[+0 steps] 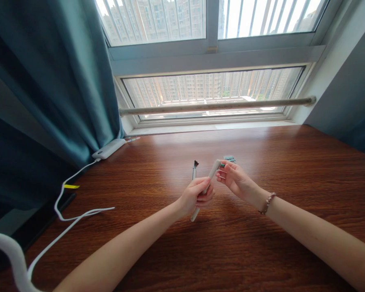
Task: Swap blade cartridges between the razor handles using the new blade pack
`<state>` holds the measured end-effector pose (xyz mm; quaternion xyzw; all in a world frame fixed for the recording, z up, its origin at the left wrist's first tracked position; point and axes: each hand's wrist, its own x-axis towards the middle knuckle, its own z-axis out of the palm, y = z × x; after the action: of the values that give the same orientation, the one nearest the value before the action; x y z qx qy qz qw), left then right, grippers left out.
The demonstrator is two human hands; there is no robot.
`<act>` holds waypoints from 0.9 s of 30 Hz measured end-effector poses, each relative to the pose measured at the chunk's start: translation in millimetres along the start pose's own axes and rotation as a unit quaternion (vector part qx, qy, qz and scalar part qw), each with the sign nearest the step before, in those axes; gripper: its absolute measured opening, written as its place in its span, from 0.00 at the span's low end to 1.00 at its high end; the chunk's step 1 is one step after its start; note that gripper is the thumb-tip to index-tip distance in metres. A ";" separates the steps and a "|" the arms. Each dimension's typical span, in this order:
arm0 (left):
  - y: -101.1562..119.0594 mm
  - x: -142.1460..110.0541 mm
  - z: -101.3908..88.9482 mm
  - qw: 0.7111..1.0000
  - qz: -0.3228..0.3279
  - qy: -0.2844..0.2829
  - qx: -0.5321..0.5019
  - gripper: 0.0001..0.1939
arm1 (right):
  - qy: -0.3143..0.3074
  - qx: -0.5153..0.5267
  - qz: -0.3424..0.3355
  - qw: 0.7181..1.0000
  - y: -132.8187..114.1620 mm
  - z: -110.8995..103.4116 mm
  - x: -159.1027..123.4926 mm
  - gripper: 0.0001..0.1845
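Observation:
My left hand (196, 197) is closed around the handle of a slim white razor-like tool (209, 178) that slants up to the right above the wooden desk (261, 235). My right hand (232, 177) pinches the tool's upper end with curled fingers; a bead bracelet (267, 203) circles that wrist. A small green-and-white pack (229, 159) lies on the desk just behind my right hand. A thin grey brush with a dark tip (194, 169) lies on the desk beside my left hand, not touched.
A white power bank (108, 148) lies at the desk's back left, its white cable (76, 211) trailing off the left edge. A teal curtain (45, 81) hangs at left. The window sill and a horizontal rod (215, 106) run behind the desk.

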<state>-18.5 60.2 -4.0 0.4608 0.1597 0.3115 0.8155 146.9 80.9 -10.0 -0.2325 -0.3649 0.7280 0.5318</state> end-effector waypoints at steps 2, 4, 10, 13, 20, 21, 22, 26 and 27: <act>-0.7 0.1 0.5 1.000 -0.006 -0.011 0.001 0.17 | 0.005 -0.005 -0.001 1.000 -0.2 1.4 -0.7 0.14; -1.5 0.2 0.8 1.000 -0.017 -0.022 0.003 0.17 | 0.008 -0.007 -0.005 1.000 -1.2 3.3 -1.3 0.14; -2.1 -1.1 0.2 0.999 -0.037 -0.036 0.004 0.16 | 0.017 -0.004 -0.021 1.000 -5.3 6.8 -2.5 0.14; -3.0 -1.6 -0.3 0.998 -0.058 -0.033 0.020 0.16 | 0.023 0.003 -0.036 0.999 -6.1 5.2 -2.3 0.13; -2.2 -0.4 0.5 1.000 -0.014 0.001 0.016 0.17 | 0.017 0.002 -0.016 1.000 -7.6 5.1 -0.6 0.15; -1.1 -0.1 0.4 1.000 0.000 0.015 0.010 0.17 | 0.011 -0.003 -0.009 1.000 -7.9 6.3 -0.7 0.15; 0.0 0.2 0.3 1.000 0.010 0.027 0.004 0.17 | 0.005 -0.009 -0.005 1.000 -8.1 7.5 -1.0 0.16; 2.8 1.3 -1.3 0.998 0.022 0.051 -0.008 0.17 | -0.006 -0.028 -0.012 1.000 -8.7 10.5 -2.2 0.16; 3.0 1.5 -1.6 0.998 0.022 0.052 -0.008 0.17 | -0.008 -0.029 -0.013 0.999 -8.8 10.5 -2.4 0.16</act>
<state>-19.3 63.4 -2.2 0.4411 0.1889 0.3543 0.8026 145.3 77.2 3.3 -0.2374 -0.3926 0.7123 0.5312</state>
